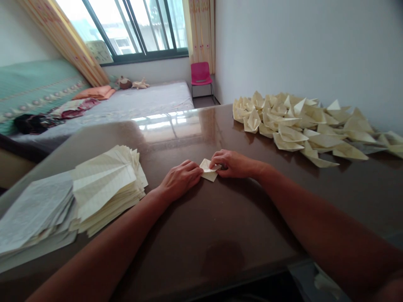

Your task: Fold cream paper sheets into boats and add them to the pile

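Observation:
A small piece of folded cream paper (209,174) lies on the brown tabletop, between my two hands. My left hand (183,178) pinches its left corner, fingers bent together. On the opposite edge, my right hand (231,163) grips the paper with thumb and curled fingers, partly covering it. Far to the right rests a heap of folded paper boats (289,121), cream in colour. Left of my left hand sits a stack of cream paper sheets (103,180), the top one creased.
Beside the cream stack, a pile of greyish printed sheets (37,209) reaches the table's left side. Beyond the glossy table (176,138) stand a bed (151,98) and a pink chair (201,74) under the window. A white wall (299,46) borders the right.

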The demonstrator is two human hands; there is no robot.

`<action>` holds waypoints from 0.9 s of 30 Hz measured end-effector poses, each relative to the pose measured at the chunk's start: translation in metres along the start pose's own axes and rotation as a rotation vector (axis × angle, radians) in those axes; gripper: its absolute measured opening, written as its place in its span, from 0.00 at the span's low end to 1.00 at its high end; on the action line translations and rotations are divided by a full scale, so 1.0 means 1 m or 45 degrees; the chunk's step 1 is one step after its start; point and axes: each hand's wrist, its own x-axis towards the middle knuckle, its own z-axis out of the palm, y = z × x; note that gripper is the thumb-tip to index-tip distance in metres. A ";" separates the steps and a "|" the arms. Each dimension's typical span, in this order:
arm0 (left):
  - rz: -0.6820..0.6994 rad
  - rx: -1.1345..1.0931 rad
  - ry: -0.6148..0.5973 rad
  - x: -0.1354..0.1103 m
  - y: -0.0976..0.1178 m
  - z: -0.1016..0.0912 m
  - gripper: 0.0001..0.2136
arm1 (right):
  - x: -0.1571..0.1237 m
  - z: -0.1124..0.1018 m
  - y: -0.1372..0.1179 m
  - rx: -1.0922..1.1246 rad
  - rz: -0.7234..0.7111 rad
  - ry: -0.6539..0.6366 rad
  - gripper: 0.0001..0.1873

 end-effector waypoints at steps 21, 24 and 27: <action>-0.649 -0.237 0.008 0.014 0.004 0.008 0.10 | 0.011 0.008 -0.001 0.345 0.562 0.211 0.05; -0.648 -0.165 -0.029 0.016 0.007 0.008 0.10 | 0.013 0.010 -0.008 0.187 0.615 0.234 0.03; -0.616 -0.070 -0.045 0.018 0.008 0.009 0.11 | 0.013 0.011 -0.012 0.102 0.607 0.240 0.03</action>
